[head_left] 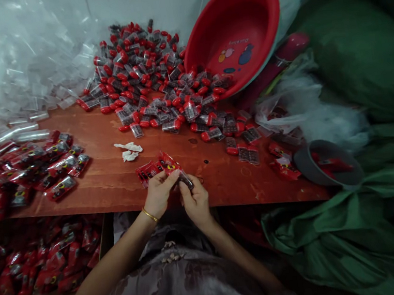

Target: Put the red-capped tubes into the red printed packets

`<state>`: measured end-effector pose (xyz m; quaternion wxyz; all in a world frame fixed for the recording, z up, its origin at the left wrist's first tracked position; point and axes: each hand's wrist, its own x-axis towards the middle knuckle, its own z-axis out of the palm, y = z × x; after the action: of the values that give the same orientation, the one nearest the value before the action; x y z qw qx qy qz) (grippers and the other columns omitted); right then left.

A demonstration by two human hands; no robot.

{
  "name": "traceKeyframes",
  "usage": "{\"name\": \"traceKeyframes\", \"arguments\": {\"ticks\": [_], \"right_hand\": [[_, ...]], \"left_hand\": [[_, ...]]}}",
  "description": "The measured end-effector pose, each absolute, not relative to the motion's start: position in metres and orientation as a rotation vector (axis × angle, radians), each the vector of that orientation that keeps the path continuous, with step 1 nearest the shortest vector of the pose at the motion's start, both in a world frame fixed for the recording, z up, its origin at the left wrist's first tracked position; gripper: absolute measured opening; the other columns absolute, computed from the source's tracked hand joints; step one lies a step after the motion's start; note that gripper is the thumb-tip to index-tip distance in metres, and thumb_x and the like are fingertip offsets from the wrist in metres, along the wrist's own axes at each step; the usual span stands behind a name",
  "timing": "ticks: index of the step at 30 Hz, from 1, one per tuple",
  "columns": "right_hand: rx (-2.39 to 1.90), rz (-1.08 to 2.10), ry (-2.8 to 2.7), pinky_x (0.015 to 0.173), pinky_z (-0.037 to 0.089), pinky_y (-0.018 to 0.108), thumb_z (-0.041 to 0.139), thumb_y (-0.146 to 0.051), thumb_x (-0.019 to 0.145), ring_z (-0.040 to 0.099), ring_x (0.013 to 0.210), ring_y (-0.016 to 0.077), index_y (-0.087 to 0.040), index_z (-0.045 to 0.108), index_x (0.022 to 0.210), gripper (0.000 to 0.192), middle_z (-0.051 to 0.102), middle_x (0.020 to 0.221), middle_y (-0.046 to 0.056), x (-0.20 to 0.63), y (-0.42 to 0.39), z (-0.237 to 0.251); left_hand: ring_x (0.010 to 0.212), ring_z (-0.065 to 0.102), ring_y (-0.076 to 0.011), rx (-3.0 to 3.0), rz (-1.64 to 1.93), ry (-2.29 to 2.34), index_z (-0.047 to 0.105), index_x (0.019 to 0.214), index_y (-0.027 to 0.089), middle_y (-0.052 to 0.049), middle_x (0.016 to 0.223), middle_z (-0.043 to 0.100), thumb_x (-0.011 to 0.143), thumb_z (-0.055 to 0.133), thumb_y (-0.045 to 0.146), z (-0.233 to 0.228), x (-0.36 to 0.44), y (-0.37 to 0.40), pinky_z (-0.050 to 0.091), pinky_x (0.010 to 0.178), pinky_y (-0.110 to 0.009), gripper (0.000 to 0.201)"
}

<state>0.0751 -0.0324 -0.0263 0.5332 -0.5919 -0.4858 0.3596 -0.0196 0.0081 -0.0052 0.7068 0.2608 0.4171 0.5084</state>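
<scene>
My left hand [160, 192], with a gold bangle at the wrist, pinches a red printed packet [170, 163] above the table's front edge. Close beside it, my right hand [196, 201] is closed on a small transparent tube with dark contents [186, 180]. The tube's upper end meets the packet's lower end; whether it is inside cannot be seen. Under and behind my left fingers lie flat red printed wrappers [148, 171], partly covered by the hand. Crumpled white tissue [130, 150] lies just beyond them.
A large heap of red-capped tubes [142, 72] spreads before a tilted red basin [235, 30]. Filled red packets [20, 167] lie left, with more in a box [51, 260] below. Transparent sleeves [16, 60] pile behind. At right stand a grey bowl [305, 164] and green sacks [369, 226].
</scene>
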Motion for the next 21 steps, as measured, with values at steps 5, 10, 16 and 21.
{"name": "traceKeyframes", "arguments": {"ticks": [5, 10, 16, 21], "right_hand": [[-1.415, 0.801, -1.27, 0.061, 0.046, 0.027, 0.048, -0.038, 0.087, 0.057, 0.065, 0.0148, -0.02, 0.057, 0.092, 0.021, 0.06, 0.067, 0.0, 0.079, -0.028, -0.022], [-1.396, 0.767, -1.372, 0.065, 0.048, 0.028, 0.049, -0.036, 0.087, 0.06, 0.071, 0.0159, -0.02, 0.057, 0.096, 0.02, 0.062, 0.075, 0.002, 0.081, -0.03, -0.019], [-1.337, 0.904, -1.214, 0.059, 0.049, 0.026, 0.05, -0.042, 0.085, 0.057, 0.062, 0.0141, -0.021, 0.057, 0.09, 0.023, 0.06, 0.072, 0.001, 0.072, -0.034, -0.022], [-1.062, 1.357, -0.898, 0.035, 0.035, 0.019, 0.052, -0.049, 0.084, 0.03, 0.034, 0.0035, -0.022, 0.051, 0.081, 0.027, 0.049, 0.061, -0.007, 0.071, -0.034, -0.023]], "left_hand": [[0.057, 0.055, -0.0085, 0.592, 1.123, 0.939, 0.071, 0.071, 0.013, -0.001, 0.066, 0.068, 0.054, 0.081, 0.042, -0.007, -0.019, 0.007, 0.044, 0.06, -0.02, 0.035], [0.068, 0.063, -0.0145, 0.61, 1.111, 0.921, 0.071, 0.074, 0.013, -0.005, 0.072, 0.071, 0.054, 0.081, 0.041, 0.011, -0.025, 0.017, 0.048, 0.072, -0.026, 0.036], [0.056, 0.061, -0.0132, 0.693, 0.971, 0.893, 0.069, 0.065, 0.013, -0.004, 0.062, 0.069, 0.049, 0.083, 0.032, 0.019, -0.019, 0.019, 0.049, 0.06, -0.024, 0.028], [0.03, 0.042, -0.009, 0.82, 0.838, 0.909, 0.068, 0.072, 0.014, 0.004, 0.04, 0.051, 0.061, 0.076, 0.046, 0.017, -0.022, 0.014, 0.033, 0.032, -0.022, 0.035]]}}
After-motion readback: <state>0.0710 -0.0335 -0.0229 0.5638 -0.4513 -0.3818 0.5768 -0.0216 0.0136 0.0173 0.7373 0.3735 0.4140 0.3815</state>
